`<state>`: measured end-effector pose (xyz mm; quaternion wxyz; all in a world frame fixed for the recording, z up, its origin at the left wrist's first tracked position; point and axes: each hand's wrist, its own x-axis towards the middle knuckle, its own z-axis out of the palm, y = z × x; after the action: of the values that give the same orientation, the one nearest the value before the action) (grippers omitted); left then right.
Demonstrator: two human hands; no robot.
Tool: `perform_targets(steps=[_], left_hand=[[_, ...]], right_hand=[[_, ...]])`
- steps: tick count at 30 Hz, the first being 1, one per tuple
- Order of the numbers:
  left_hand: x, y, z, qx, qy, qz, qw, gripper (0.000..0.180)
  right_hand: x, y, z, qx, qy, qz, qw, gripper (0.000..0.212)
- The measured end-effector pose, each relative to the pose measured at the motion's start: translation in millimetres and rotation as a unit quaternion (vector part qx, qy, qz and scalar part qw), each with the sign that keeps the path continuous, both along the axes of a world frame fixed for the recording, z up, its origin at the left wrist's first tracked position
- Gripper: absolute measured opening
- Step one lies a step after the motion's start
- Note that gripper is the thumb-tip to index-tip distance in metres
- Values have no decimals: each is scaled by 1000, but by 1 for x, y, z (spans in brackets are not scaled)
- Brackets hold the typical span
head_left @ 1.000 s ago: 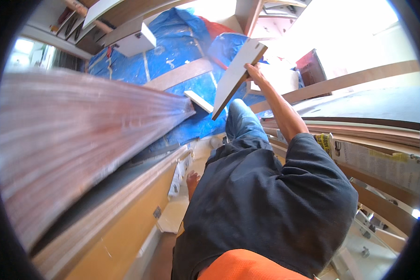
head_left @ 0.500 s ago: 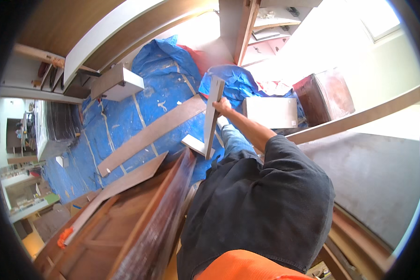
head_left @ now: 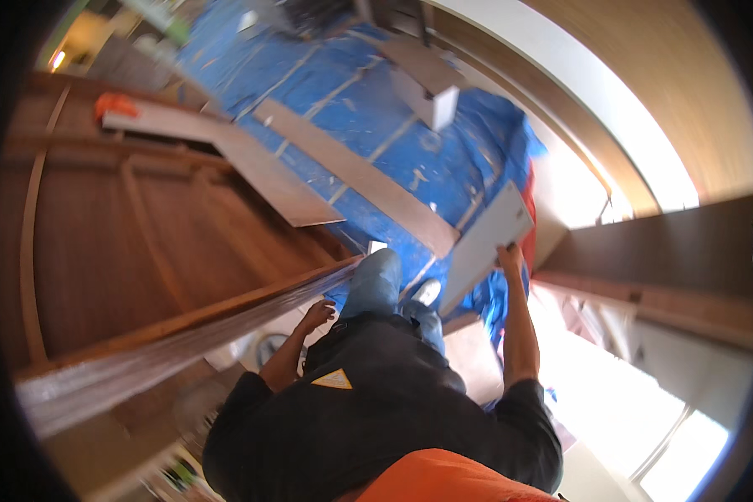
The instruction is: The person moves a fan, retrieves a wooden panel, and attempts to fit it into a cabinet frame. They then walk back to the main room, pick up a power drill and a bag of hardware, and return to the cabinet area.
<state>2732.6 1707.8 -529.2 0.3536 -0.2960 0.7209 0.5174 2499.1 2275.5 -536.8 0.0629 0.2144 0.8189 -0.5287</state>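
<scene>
A flat white board (head_left: 487, 243) with small holes near its upper end is in my right hand (head_left: 510, 258). My fingers grip its right edge, and the board slants over the blue sheeting. My left hand (head_left: 318, 316) hangs beside my left thigh with nothing in it. Its fingers are loosely bent and apart, close to the plastic-wrapped side of a large brown wooden cabinet (head_left: 176, 268).
Blue sheeting (head_left: 376, 117) with tape lines covers the floor. A long brown board (head_left: 360, 171) lies on it, and a white-sided box (head_left: 427, 92) stands beyond. Another panel (head_left: 268, 171) rests on the cabinet, beside an orange item (head_left: 115, 105). A dark wooden unit (head_left: 661, 251) stands at right.
The whole view has swung round, bringing the brown cabinet further up the left side. My left hand has come into view. The white board, still in my right hand, now shows its broad face.
</scene>
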Motion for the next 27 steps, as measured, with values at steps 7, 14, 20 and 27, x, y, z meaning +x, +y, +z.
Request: perform_targets(steps=[7,14,20,27], left_hand=[[-28,37,-41,18,20,17,999,37],[-116,32,-89,69,23,29,997,44],[-267,-30,-66,226,28,260,938,33],[-423,-138,-26,36,132,234,963,41]], right_hand=[[-68,36,-4,221,-39,169,960,38],[-156,18,-43,163,-62,255,951,47],[-235,-65,-21,220,-242,304,895,42],[-318,-179,11,246,-143,359,889,47]])
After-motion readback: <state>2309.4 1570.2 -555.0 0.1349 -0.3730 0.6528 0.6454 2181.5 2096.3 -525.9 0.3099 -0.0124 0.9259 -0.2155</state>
